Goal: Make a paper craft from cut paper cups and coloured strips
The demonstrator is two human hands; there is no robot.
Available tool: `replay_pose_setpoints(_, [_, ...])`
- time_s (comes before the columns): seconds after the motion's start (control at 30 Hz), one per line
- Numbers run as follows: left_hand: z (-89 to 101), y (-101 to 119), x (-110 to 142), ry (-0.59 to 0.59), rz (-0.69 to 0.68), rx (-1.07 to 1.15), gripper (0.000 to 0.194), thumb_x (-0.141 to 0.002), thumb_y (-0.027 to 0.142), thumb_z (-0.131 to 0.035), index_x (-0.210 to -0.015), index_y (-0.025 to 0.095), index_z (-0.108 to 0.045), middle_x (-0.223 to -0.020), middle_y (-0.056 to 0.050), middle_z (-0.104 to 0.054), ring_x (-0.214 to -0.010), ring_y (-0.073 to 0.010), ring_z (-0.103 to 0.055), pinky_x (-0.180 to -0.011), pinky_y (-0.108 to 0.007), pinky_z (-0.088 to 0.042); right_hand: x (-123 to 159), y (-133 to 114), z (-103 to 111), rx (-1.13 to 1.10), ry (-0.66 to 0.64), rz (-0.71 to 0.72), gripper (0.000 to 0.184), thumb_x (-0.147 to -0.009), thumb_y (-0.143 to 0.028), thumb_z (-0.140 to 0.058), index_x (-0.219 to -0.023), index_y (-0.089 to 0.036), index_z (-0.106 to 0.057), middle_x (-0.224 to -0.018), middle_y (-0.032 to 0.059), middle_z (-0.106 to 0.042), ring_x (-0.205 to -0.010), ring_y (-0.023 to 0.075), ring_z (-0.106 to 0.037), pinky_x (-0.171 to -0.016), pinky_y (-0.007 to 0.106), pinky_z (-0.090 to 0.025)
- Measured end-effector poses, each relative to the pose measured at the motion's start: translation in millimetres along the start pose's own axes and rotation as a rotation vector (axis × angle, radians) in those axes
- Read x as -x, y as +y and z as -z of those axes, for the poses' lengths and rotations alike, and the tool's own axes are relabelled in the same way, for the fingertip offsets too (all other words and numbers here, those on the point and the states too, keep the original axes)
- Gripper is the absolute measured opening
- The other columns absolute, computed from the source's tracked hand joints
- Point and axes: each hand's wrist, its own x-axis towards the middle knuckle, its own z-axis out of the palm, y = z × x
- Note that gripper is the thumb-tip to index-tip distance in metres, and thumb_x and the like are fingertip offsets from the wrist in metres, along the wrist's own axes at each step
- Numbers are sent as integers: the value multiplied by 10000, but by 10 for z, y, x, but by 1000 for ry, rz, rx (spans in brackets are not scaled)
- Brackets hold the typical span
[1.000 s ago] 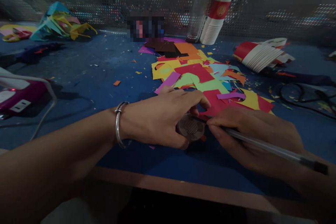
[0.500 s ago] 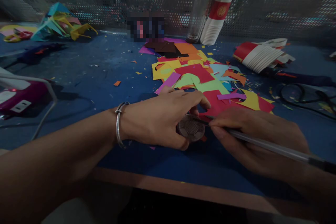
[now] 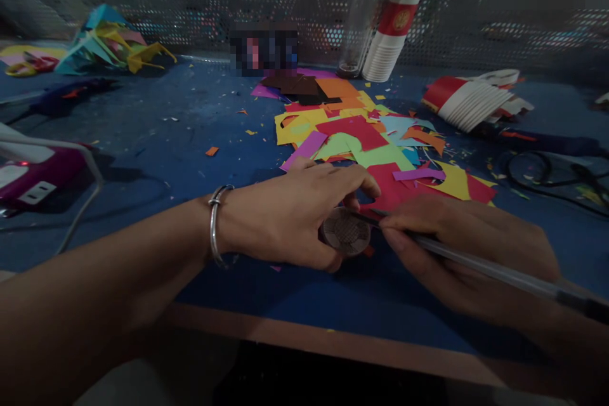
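Near the table's front, my left hand [image 3: 290, 219] curls its thumb and fingers around a small round grey object [image 3: 346, 233]. Its top face carries a fine crosshatched pattern; its lower part is hidden by the hand and shadow. A pen [image 3: 480, 261] with a clear barrel is pinched in my right hand [image 3: 457, 254]. The pen's dark front end lies over the far right rim of the round object; whether it touches cannot be made out. Just beyond both hands lies red paper [image 3: 390, 184].
Coloured paper scraps [image 3: 354, 133] spread over the blue table [image 3: 214, 111]. Behind stand a clear bottle [image 3: 364, 25] and stacked paper cups [image 3: 387, 44]. More cups [image 3: 469, 101] lie at right beside a cable [image 3: 540, 171]. A purple power strip [image 3: 42, 187] sits at left.
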Motion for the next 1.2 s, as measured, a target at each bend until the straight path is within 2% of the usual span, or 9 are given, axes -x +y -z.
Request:
replay_pose_setpoints(0.3, [10,-3,-5,-14,2,-20,613,-697,226,-750,-1268,210,-527,-1138,-42,-688,-1065,-259,-628,-994,-396,-377,-28,-11,-49,2,7,-15,110,-982,-169,-544,-942,-223,-632,-821,11,-746,-704,133,-714,-663,211,-555])
replay_pose_setpoints(0.47, [3,-1,-4,-12,-6,-10,598,-716,191,-717,-1282,205,-524,-1121,-36,-695,-1053,-250,-631,-972,-396,-366,-99,-22,-53,-73,-10,-31,121,-978,-179,-562,-905,-201,-656,-738,-3,-730,-632,113,-690,-601,194,-533])
replay_pose_setpoints(0.6, [21,-5,5,-18,-5,25,595,-728,219,-724,-1290,205,-529,-1145,-44,-686,-1055,-247,-627,-1006,-409,-350,-121,-46,-28,-186,-43,-37,102,-961,-162,-577,-933,-211,-662,-764,-8,-758,-642,113,-705,-592,192,-532])
replay_pose_setpoints(0.77, [36,-12,11,-33,6,47,642,-716,220,-756,-1308,216,-509,-1165,-44,-684,-1080,-259,-624,-1059,-431,-331,-104,-64,4,-306,-64,-110,96,-944,-157,-611,-914,-222,-675,-765,-14,-759,-643,114,-710,-597,188,-546])
replay_pose_setpoints(1.0, [32,5,2,-29,1,11,604,-744,229,-727,-1302,196,-498,-1194,-71,-663,-1139,-281,-602,-1035,-432,-370,-111,-8,15,-300,1,-200,109,-945,-155,-599,-895,-227,-663,-787,0,-751,-677,128,-723,-606,199,-563])
replay_pose_setpoints(1.2, [72,13,-11,-71,13,34,611,-748,222,-724,-1317,201,-503,-1264,-83,-645,-1200,-297,-577,-1069,-445,-352,-145,-14,-11,-341,-36,-166,86,-942,-168,-605,-913,-234,-653,-774,-11,-755,-644,130,-710,-601,220,-558])
